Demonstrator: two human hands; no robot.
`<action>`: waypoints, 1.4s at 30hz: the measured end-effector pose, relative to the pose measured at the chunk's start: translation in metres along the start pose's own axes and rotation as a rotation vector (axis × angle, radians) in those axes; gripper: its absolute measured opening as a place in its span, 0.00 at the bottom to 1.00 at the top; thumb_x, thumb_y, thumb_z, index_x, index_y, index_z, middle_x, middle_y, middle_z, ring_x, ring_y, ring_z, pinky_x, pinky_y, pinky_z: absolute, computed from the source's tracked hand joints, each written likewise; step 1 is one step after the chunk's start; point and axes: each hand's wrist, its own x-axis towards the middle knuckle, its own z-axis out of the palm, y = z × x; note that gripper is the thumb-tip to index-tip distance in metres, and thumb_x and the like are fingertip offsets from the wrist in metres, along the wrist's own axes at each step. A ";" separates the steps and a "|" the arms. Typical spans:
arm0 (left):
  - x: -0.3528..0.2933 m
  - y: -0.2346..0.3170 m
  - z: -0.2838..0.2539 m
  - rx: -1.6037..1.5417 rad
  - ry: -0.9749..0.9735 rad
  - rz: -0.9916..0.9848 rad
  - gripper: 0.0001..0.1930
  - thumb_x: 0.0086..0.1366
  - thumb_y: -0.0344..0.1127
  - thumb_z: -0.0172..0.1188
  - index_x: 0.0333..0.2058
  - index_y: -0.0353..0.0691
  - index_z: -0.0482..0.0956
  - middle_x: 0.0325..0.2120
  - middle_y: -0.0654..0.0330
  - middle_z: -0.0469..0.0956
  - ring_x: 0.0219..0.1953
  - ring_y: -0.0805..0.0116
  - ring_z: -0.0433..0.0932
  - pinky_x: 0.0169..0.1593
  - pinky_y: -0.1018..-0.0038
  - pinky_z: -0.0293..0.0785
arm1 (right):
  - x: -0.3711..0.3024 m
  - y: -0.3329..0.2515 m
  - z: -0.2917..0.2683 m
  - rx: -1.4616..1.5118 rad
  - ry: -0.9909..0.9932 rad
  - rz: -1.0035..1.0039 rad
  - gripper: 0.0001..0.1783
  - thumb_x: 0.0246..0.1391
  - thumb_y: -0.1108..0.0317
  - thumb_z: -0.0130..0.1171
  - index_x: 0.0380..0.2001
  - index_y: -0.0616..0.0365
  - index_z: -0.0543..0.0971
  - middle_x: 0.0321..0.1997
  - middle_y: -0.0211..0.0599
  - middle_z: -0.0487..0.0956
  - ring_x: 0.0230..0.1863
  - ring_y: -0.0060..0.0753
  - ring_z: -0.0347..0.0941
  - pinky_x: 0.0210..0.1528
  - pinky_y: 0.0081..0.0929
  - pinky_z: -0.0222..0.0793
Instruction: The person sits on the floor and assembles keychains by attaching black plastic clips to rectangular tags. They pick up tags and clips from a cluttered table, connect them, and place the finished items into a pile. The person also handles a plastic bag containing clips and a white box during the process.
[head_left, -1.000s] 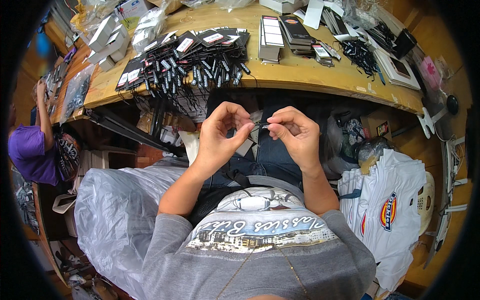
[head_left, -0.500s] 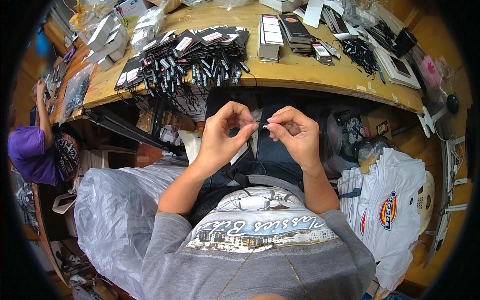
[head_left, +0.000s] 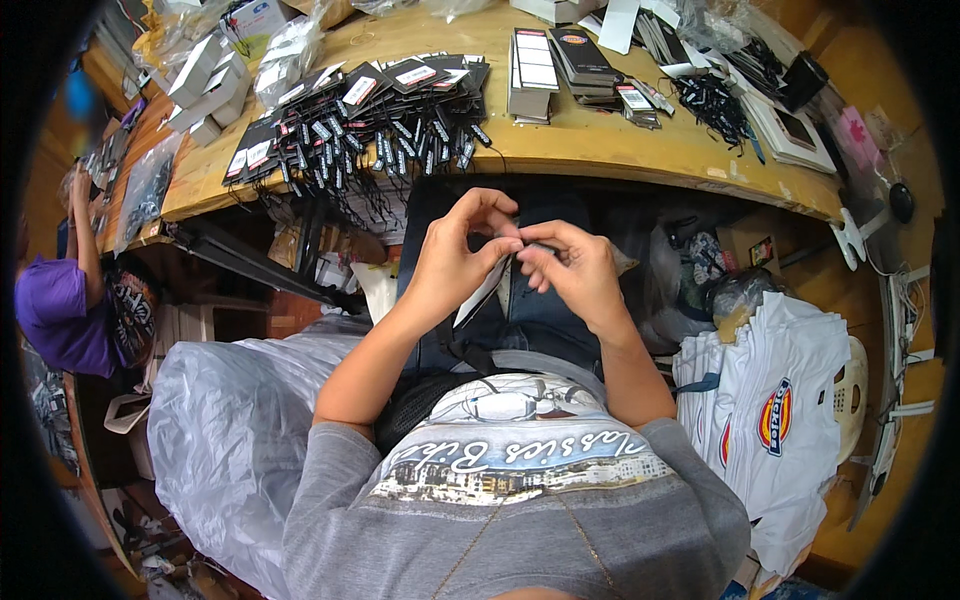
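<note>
My left hand (head_left: 465, 250) and my right hand (head_left: 570, 262) meet above my lap, fingertips almost touching. Both are closed in a pinch on a thin dark cord (head_left: 537, 244), which is small and partly hidden by the fingers. Below my left fingers hangs a flat tag with a pale edge (head_left: 482, 298), mostly covered by the hand. Ahead, at the table's near edge, lies a heap of black hang tags (head_left: 400, 110) with white labels; their black cords and small plastic seals dangle over the edge.
The wooden table (head_left: 600, 150) carries a stack of white-and-black tags (head_left: 533, 80), black cards (head_left: 582, 60) and a bundle of black cords (head_left: 712, 105). White printed garments (head_left: 765, 430) are piled at right, a plastic-wrapped bundle (head_left: 235, 440) at left. A person in purple (head_left: 65, 310) works at far left.
My right hand has moved left and its fingers now meet those of my left hand. The left hand has risen slightly, and the view has shifted a little.
</note>
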 end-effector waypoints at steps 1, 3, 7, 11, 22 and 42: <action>0.002 -0.001 0.000 0.122 0.037 0.057 0.18 0.45 0.25 0.59 0.37 0.35 0.65 0.32 0.60 0.70 0.37 0.72 0.70 0.41 0.77 0.65 | 0.002 0.004 -0.003 -0.009 0.097 0.008 0.06 0.44 0.75 0.53 0.28 0.64 0.73 0.15 0.30 0.72 0.15 0.14 0.66 0.16 0.11 0.62; 0.003 -0.009 -0.004 0.192 0.089 0.054 0.24 0.44 0.28 0.61 0.42 0.38 0.65 0.40 0.60 0.69 0.44 0.70 0.66 0.47 0.74 0.61 | 0.008 0.010 -0.012 -0.079 0.228 0.022 0.05 0.44 0.74 0.53 0.25 0.64 0.70 0.14 0.31 0.71 0.14 0.14 0.65 0.15 0.12 0.61; 0.003 -0.007 -0.008 0.172 0.121 0.062 0.22 0.45 0.28 0.60 0.42 0.38 0.65 0.39 0.60 0.70 0.42 0.71 0.67 0.46 0.75 0.61 | 0.027 0.023 -0.028 -0.391 0.438 -0.067 0.10 0.44 0.72 0.55 0.22 0.62 0.64 0.13 0.33 0.70 0.13 0.15 0.64 0.13 0.13 0.58; 0.001 -0.009 -0.006 0.124 0.074 0.050 0.21 0.46 0.26 0.59 0.41 0.37 0.65 0.38 0.60 0.70 0.40 0.72 0.68 0.45 0.76 0.63 | 0.041 0.047 -0.032 -0.615 0.566 -0.188 0.11 0.44 0.69 0.54 0.25 0.61 0.63 0.17 0.42 0.72 0.17 0.42 0.70 0.20 0.32 0.63; -0.003 -0.011 0.003 0.042 -0.009 -0.024 0.19 0.49 0.23 0.56 0.41 0.34 0.64 0.30 0.59 0.72 0.33 0.74 0.71 0.40 0.79 0.66 | 0.051 0.041 -0.013 -1.064 0.649 -0.336 0.09 0.47 0.67 0.49 0.26 0.59 0.62 0.17 0.41 0.72 0.18 0.44 0.70 0.18 0.34 0.64; -0.009 -0.016 0.003 0.017 -0.018 -0.096 0.15 0.52 0.26 0.53 0.40 0.35 0.65 0.25 0.62 0.72 0.27 0.78 0.69 0.33 0.82 0.66 | 0.039 0.051 -0.020 -0.636 0.621 -0.299 0.06 0.49 0.73 0.45 0.29 0.63 0.62 0.20 0.44 0.72 0.22 0.40 0.71 0.22 0.28 0.65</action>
